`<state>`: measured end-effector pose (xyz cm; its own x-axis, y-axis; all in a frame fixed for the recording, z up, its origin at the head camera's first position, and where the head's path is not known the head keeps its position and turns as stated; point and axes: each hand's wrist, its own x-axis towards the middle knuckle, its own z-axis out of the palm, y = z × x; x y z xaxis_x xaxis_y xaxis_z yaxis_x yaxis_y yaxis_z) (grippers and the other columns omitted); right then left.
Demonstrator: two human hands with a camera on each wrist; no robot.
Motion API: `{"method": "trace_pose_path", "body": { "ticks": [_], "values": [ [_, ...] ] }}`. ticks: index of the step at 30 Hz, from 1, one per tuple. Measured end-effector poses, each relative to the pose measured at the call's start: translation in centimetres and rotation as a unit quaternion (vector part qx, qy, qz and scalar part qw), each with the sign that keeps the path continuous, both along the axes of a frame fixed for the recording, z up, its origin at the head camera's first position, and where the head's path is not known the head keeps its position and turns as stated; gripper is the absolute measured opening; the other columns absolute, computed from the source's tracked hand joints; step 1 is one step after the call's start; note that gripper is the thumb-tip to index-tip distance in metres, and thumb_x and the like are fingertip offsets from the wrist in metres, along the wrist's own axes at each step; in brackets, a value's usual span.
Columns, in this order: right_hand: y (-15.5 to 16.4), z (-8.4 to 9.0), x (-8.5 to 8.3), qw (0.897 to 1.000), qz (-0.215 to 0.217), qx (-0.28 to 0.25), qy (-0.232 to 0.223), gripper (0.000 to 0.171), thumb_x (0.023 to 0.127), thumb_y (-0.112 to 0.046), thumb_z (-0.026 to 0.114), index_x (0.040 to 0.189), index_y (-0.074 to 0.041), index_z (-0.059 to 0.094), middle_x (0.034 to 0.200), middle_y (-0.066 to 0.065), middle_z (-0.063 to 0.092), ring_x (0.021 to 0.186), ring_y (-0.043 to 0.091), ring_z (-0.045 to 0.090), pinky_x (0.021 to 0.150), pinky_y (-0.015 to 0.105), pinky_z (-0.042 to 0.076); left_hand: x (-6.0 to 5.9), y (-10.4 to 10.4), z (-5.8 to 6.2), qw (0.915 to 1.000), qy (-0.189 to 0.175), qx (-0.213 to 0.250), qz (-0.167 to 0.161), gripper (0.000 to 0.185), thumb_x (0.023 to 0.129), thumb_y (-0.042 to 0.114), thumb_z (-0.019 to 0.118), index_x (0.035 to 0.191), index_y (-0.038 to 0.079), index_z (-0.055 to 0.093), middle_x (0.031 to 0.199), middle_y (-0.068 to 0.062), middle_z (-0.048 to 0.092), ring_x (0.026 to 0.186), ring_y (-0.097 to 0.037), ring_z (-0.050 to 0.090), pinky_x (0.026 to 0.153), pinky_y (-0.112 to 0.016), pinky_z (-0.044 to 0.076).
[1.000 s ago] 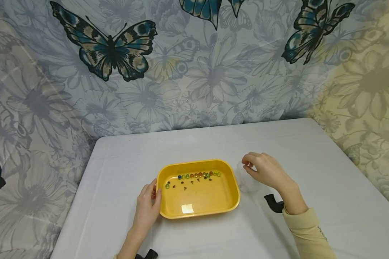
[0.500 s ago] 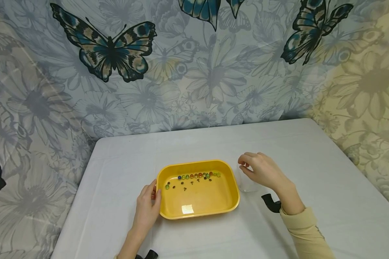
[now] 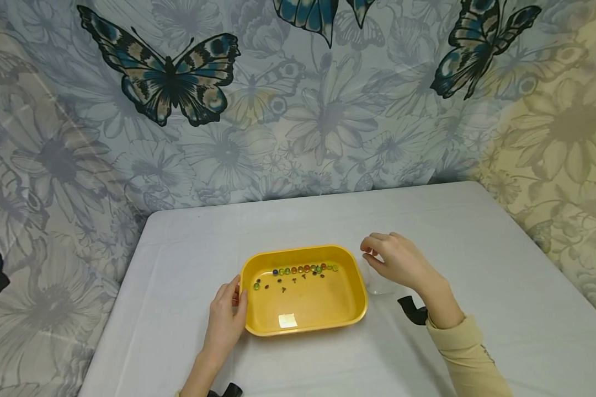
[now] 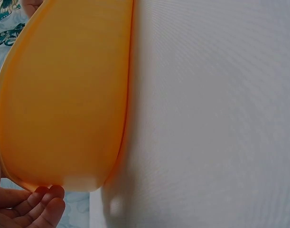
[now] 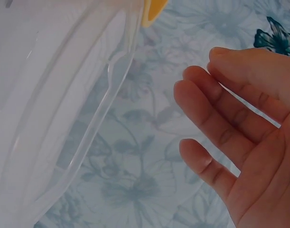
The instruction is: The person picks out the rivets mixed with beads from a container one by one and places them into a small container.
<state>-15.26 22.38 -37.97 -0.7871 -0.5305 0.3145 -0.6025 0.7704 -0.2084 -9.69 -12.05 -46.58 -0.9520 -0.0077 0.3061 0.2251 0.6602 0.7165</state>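
Yellow tray (image 3: 304,309) sits mid-tabletop (image 3: 179,342), nearest the person. Left hand (image 3: 224,317) rests on its left rim, fingers (image 4: 42,206) loosely curled against the outer wall; looks like a steadying touch, not a firm grip. Right of the tray, right hand (image 3: 399,260) hovers over a clear plastic cup (image 3: 377,278) standing just beside the tray's right wall; fingers (image 5: 216,123) relaxed, spread, holding nothing. Tray contents: a row of small coloured marbles (image 3: 303,269) along the far wall, a few dark small bits (image 3: 282,284) just in front. Cup contents: cannot tell. Risks, my read: cup is light and close to the wrist, easily knocked over; nudging the tray would send the marbles rolling.
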Motion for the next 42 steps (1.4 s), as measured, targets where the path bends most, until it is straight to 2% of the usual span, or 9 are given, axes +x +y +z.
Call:
{"method": "trace_pose_path", "body": {
  "ticks": [7, 15, 42],
  "values": [
    [-0.3, 0.0, 0.1, 1.0, 0.01, 0.003, 0.008, 0.011, 0.076, -0.003, 0.073, 0.082, -0.009, 0.065, 0.079, -0.001, 0.062, 0.068, 0.014, 0.058, 0.065, 0.031, 0.046, 0.0, 0.0, -0.1, 1.0, -0.004, -0.001, -0.002, 0.04, 0.089, 0.003, 0.059, 0.125, -0.01, 0.051, 0.088, -0.007, 0.054, 0.075, -0.013, 0.051, 0.065, -0.025, 0.05],
    [-0.7, 0.2, 0.2, 1.0, 0.013, 0.011, 0.017, 0.011, 0.076, -0.003, 0.072, 0.081, -0.01, 0.064, 0.079, -0.002, 0.062, 0.069, 0.012, 0.057, 0.065, 0.03, 0.045, 0.1, 0.1, 0.0, 1.0, 0.007, 0.0, -0.003, 0.039, 0.088, 0.003, 0.059, 0.124, -0.01, 0.051, 0.087, -0.007, 0.054, 0.075, -0.013, 0.051, 0.064, -0.025, 0.051],
    [-3.2, 0.4, 0.0, 0.998, 0.039, 0.051, 0.0, 0.008, 0.079, -0.009, 0.072, 0.083, -0.01, 0.065, 0.078, -0.003, 0.062, 0.063, 0.009, 0.049, 0.065, 0.028, 0.043, 0.0, -0.1, -0.1, 1.0, 0.0, -0.004, 0.0, 0.039, 0.089, 0.004, 0.059, 0.125, -0.009, 0.051, 0.088, -0.007, 0.054, 0.075, -0.013, 0.051, 0.064, -0.026, 0.051]
  ]
}}
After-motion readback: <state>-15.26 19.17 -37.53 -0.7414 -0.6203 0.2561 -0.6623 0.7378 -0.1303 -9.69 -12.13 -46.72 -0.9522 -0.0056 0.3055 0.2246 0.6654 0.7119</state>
